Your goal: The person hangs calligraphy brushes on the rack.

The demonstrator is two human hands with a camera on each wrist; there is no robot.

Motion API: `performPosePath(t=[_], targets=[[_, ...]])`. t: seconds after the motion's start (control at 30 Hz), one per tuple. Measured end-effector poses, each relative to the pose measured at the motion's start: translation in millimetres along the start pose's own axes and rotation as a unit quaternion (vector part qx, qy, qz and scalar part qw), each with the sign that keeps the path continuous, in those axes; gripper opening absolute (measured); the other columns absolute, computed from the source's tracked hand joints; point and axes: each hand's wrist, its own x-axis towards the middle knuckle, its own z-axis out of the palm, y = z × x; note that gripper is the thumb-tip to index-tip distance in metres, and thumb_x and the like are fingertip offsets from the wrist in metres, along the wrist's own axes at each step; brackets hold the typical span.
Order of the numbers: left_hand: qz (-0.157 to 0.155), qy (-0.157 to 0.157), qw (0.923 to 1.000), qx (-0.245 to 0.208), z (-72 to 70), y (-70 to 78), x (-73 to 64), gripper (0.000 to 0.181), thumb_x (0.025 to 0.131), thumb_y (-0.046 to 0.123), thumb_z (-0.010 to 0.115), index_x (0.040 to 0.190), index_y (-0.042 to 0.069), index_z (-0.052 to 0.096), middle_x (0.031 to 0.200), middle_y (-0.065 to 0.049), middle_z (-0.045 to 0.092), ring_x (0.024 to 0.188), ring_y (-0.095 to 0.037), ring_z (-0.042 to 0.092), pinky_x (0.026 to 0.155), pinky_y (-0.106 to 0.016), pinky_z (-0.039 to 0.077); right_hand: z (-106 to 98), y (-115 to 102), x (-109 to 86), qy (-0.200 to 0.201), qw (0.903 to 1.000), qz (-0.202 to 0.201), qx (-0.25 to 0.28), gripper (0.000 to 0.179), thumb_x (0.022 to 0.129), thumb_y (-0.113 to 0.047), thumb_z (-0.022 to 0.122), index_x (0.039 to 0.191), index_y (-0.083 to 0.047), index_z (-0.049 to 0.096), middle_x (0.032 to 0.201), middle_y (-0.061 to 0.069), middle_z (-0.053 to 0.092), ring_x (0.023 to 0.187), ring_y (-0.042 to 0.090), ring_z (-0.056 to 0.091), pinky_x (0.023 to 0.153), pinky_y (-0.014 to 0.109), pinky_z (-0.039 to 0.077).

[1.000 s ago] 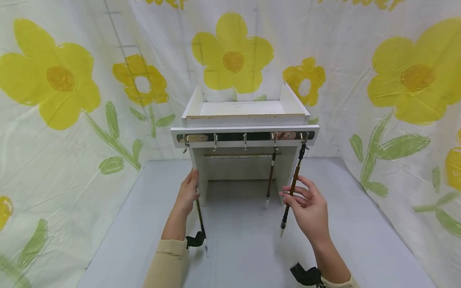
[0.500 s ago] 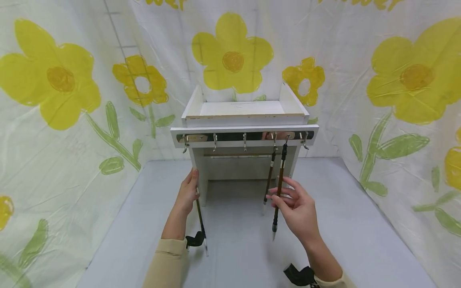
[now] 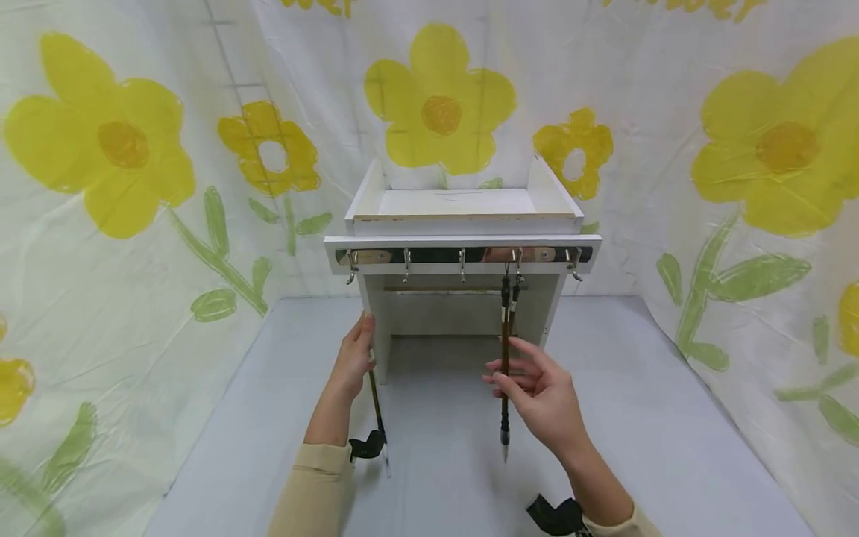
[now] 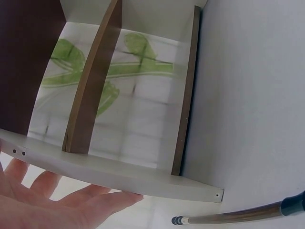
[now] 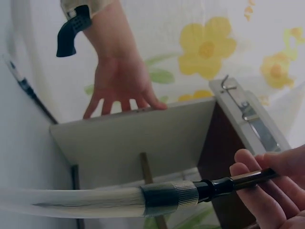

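Observation:
My right hand [image 3: 540, 403] pinches the brown handle of a calligraphy brush [image 3: 505, 358], held upright with its pale tip down. The cord loop at its top is close to a hook [image 3: 517, 259] on the shelf's front rail; whether they touch, I cannot tell. Partly hidden behind it, a second brush [image 3: 514, 302] hangs from that rail. In the right wrist view the held brush's white bristles [image 5: 95, 202] fill the foreground. My left hand [image 3: 352, 358] rests with spread, straight fingers against the outer side panel [image 4: 119, 174] of the white shelf [image 3: 463, 226].
Another brush [image 3: 377, 403] lies on the grey tabletop [image 3: 436, 462] beside the left forearm. Several metal hooks line the front rail, including a bare hook [image 3: 573, 262] at the right end. A flowered cloth [image 3: 268, 45] hangs behind.
My right hand has moved left with the brush, from the rightmost hook to in front of the hanging brush. My left hand stays against the shelf's side.

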Motion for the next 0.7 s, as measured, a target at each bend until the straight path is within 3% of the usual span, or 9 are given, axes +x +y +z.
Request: performPosePath(t=[0.3, 0.43, 0.7], targets=[[0.002, 0.0, 1.0, -0.001, 1.6, -0.5, 1.6, 0.082, 0.101, 0.067, 0.034, 0.164, 0.019, 0.014, 0.169, -0.013, 0.015, 0.151, -0.046, 0.023, 0.111, -0.069, 0.031, 10, 4, 1.3, -0.049, 0.9986, 0.009, 0.019, 0.054, 0.092, 0.0, 0.071, 0.142, -0.008, 0.052, 0.11, 0.02, 0.074, 0.089, 0.02, 0.077, 0.073, 0.032, 0.063], [-0.001, -0.007, 1.0, -0.001, 2.2, 10.1, -4.3, 0.077, 0.104, 0.061, 0.033, 0.164, 0.016, 0.013, 0.169, -0.015, 0.013, 0.15, -0.048, 0.021, 0.111, -0.069, 0.031, 14, 6, 1.7, -0.072, 0.9971, 0.016, 0.018, 0.054, 0.093, -0.001, 0.07, 0.144, -0.006, 0.051, 0.11, 0.021, 0.074, 0.09, 0.024, 0.077, 0.073, 0.032, 0.063], [0.002, 0.001, 1.0, -0.001, 1.7, -1.9, 2.7, 0.085, 0.099, 0.069, 0.035, 0.164, 0.018, 0.014, 0.169, -0.014, 0.015, 0.151, -0.047, 0.022, 0.11, -0.07, 0.031, 18, 8, 2.4, -0.082, 0.996, 0.033, 0.009, 0.055, 0.094, -0.003, 0.071, 0.145, -0.007, 0.05, 0.112, 0.02, 0.074, 0.089, 0.017, 0.077, 0.072, 0.03, 0.063]])
